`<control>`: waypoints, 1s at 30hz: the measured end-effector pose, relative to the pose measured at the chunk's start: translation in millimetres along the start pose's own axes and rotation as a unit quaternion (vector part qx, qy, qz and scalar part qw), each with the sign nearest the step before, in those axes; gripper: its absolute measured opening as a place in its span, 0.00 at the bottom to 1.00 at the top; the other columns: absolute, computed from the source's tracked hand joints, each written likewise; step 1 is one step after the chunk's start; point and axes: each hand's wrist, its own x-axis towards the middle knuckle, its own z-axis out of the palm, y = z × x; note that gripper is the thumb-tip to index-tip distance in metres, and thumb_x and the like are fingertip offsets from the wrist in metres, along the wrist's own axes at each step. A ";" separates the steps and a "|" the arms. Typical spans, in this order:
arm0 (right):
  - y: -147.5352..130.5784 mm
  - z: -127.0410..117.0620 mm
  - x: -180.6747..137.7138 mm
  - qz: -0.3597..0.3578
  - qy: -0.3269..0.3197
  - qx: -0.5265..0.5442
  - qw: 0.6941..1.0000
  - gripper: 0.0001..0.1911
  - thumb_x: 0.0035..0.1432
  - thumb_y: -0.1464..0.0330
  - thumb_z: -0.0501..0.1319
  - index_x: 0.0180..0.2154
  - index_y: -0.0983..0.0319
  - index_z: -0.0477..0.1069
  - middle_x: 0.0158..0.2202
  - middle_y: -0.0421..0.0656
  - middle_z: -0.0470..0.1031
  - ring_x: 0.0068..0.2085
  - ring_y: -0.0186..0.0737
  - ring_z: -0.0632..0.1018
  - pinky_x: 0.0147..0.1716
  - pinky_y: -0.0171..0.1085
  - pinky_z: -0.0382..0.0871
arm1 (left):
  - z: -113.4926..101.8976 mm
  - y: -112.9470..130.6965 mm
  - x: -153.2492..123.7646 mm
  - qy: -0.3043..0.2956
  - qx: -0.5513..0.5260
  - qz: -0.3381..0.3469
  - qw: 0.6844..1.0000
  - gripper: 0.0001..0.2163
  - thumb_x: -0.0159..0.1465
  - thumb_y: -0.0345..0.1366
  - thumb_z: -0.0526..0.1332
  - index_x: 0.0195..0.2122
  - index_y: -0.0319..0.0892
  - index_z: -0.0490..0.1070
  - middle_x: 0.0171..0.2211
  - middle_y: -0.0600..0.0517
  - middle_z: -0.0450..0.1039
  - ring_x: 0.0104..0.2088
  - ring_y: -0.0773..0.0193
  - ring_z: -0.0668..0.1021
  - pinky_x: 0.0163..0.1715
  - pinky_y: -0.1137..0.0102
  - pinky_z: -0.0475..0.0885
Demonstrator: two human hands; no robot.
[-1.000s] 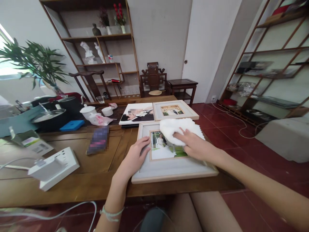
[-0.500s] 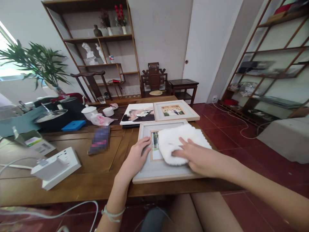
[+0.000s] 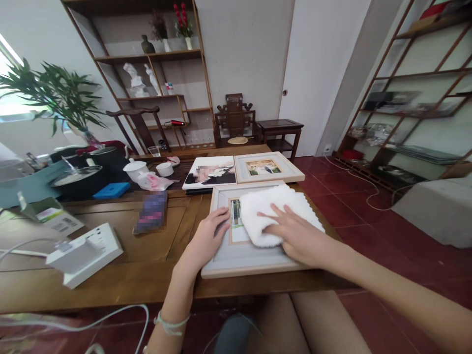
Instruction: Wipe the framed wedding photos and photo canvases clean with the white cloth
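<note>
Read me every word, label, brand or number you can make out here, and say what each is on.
No text is legible.
Open box: barcode-like print, too small to read.
Plastic bag: pink markings, too blurred.
Small shelf package: too small.
Purple packet: pixelated, unreadable.
White cloth, picture frame: no lettering visible.

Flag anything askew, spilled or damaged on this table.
Nothing looks spilled or visibly damaged, and the picture frame lies flat beneath the white cloth. Only the clutter farther left looks untidy: a crumpled plastic bag by the white lidded pot, and an open carton with its flap up.
</note>
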 end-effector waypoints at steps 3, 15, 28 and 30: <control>22.0 -1.1 28.2 0.008 0.034 -0.032 0.999 0.37 0.43 0.85 0.48 0.55 0.59 0.65 0.64 0.46 0.55 0.64 0.56 0.51 0.58 0.60 0.49 | -0.2 -0.5 -0.1 0.001 -0.003 -0.001 1.000 0.14 0.64 0.36 0.53 0.47 0.41 0.73 0.54 0.46 0.69 0.54 0.56 0.71 0.56 0.57 0.65; 6.1 -9.6 21.4 -0.025 -0.068 -0.054 0.996 0.38 0.44 0.87 0.48 0.56 0.59 0.65 0.65 0.46 0.50 0.63 0.68 0.48 0.55 0.67 0.49 | 1.1 0.0 0.5 0.000 -0.009 -0.020 1.000 0.14 0.64 0.35 0.53 0.47 0.40 0.73 0.55 0.46 0.69 0.55 0.55 0.71 0.57 0.57 0.64; -45.7 -13.7 -29.5 -0.051 -0.094 0.043 0.993 0.39 0.40 0.84 0.50 0.55 0.56 0.65 0.65 0.40 0.51 0.64 0.61 0.49 0.58 0.60 0.51 | 1.3 -0.3 0.2 -0.006 -0.001 -0.012 1.000 0.15 0.64 0.34 0.52 0.48 0.37 0.72 0.55 0.44 0.68 0.55 0.56 0.70 0.57 0.58 0.64; -32.3 -7.1 -17.7 -0.053 -0.070 0.047 0.995 0.40 0.39 0.84 0.50 0.55 0.57 0.65 0.66 0.41 0.50 0.65 0.57 0.48 0.60 0.57 0.49 | 1.3 -0.6 0.3 -0.009 0.001 -0.013 1.000 0.15 0.64 0.35 0.52 0.48 0.37 0.72 0.55 0.44 0.68 0.55 0.56 0.70 0.57 0.58 0.63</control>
